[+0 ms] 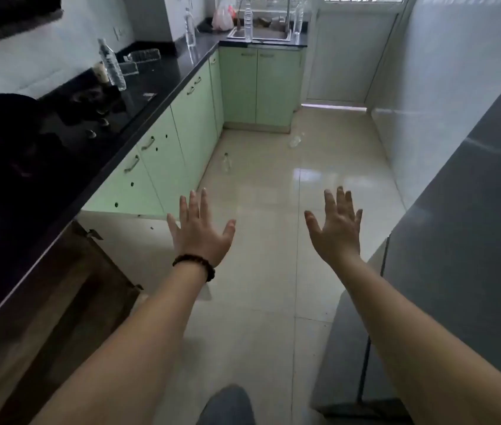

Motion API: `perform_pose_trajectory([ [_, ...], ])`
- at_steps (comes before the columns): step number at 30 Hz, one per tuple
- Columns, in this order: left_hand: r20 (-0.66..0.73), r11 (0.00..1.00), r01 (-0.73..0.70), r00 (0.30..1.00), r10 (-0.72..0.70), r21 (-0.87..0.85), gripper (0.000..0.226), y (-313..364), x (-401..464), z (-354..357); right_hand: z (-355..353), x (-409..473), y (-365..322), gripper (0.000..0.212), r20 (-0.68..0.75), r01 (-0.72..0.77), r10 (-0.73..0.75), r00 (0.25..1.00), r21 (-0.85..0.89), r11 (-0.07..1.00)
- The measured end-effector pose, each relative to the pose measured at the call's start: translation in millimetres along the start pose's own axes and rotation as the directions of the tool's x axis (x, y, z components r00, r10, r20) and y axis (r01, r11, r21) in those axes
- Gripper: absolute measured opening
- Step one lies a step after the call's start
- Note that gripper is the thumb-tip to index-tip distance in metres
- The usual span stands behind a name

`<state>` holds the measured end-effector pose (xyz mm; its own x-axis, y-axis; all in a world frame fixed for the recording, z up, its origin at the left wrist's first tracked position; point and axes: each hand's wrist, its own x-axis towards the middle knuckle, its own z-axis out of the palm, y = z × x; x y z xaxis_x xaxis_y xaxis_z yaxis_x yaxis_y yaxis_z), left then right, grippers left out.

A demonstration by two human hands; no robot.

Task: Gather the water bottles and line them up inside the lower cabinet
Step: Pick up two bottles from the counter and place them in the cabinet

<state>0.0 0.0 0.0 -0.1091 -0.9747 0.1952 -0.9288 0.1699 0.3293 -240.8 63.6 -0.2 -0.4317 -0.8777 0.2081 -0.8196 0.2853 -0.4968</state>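
Observation:
Clear plastic water bottles are scattered about the kitchen. One bottle stands on the black counter beside the stove. A second bottle stands farther along the counter, and two more, a third and a fourth, stand by the sink. Two bottles lie on the floor, one near the green lower cabinets and the other farther off. My left hand and right hand are stretched out over the floor, fingers spread, holding nothing. The nearest lower cabinet on my left stands open, its dark inside partly visible.
A grey refrigerator fills the right side. A black stove with knobs sits in the counter. A plastic bag lies by the sink. The open cabinet's door juts into the tiled floor.

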Motion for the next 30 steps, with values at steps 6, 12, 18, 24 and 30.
perform_pose_trajectory([
  [6,0.107,0.998,0.059,0.992,-0.061,0.028,0.085,4.1,10.5,49.6,37.4,10.7,22.9,0.068,0.128,-0.042,0.049,0.991,-0.057,0.998],
  [12,0.129,0.995,0.094,0.987,-0.096,0.024,0.084,8.8,70.2,89.8,79.1,70.7,31.4,0.067,0.186,-0.059,0.068,0.980,-0.057,0.997],
  [18,0.141,0.985,0.171,0.975,-0.171,0.010,0.083,4.8,183.8,124.6,127.4,187.4,19.5,0.067,0.241,-0.030,0.050,0.969,-0.084,0.996],
  [24,0.081,0.965,0.263,0.962,-0.261,-0.017,0.083,-5.2,323.5,124.0,159.5,340.8,-27.6,0.066,0.255,0.049,-0.027,0.967,-0.080,0.996],
  [30,0.040,0.950,0.311,0.950,-0.311,0.004,0.084,-24.8,420.9,120.0,196.6,437.1,-76.5,0.065,0.277,0.109,-0.094,0.956,-0.042,0.993],
])
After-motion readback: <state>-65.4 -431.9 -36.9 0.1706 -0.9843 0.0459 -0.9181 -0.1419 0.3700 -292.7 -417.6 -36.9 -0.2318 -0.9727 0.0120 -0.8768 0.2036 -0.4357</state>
